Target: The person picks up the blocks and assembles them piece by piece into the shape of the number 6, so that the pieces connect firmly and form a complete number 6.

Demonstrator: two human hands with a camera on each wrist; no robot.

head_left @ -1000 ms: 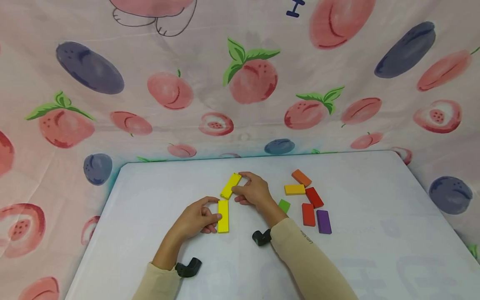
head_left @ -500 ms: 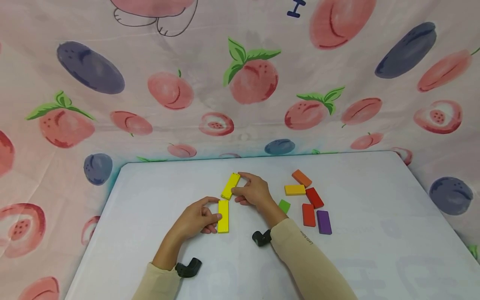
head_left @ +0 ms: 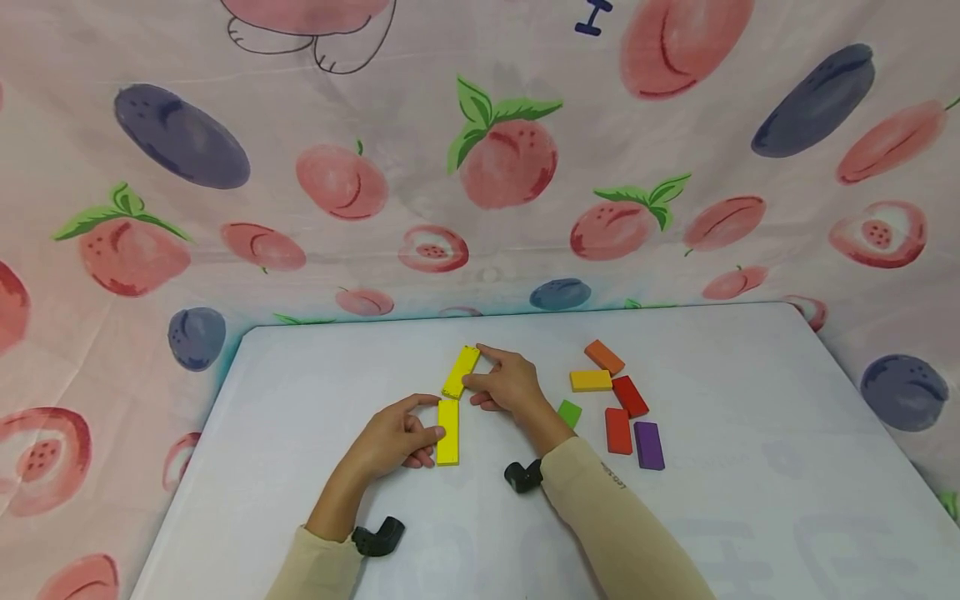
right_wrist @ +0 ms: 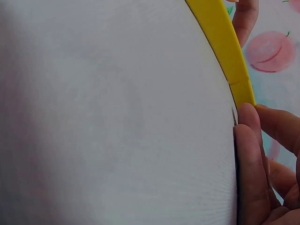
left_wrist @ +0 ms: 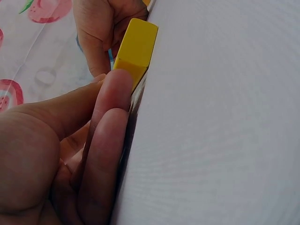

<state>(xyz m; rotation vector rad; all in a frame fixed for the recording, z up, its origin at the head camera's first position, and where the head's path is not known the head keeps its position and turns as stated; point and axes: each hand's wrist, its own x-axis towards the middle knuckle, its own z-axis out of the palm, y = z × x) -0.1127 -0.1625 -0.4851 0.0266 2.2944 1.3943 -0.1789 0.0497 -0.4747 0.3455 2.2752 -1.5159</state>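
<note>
Plainly, in the head view, two yellow blocks lie end to end on the white bench (head_left: 330,367), left of the other blocks. The near yellow block (head_left: 452,446) has its long axis running near to far. The far yellow block (head_left: 461,372) runs obliquely, its far end turned right, so the pair makes a bent line; whether their ends touch I cannot tell. The left hand (head_left: 392,435) grips the near one from the left, index fingertip at its far end, thumb on its left side. The right hand (head_left: 508,382) holds the far one from the right, index fingertip at the far end, thumb by the near end. To the right lie an orange block (head_left: 604,357), an amber block (head_left: 590,381), two red blocks (head_left: 618,431), a purple block (head_left: 649,446) and a green block (head_left: 569,413), partly behind the right wrist.

In the left wrist view, fingertips press against a yellow block lying flat.

In the right wrist view, fingertips touch the end of a yellow strip, crossed by a thin seam.
</note>
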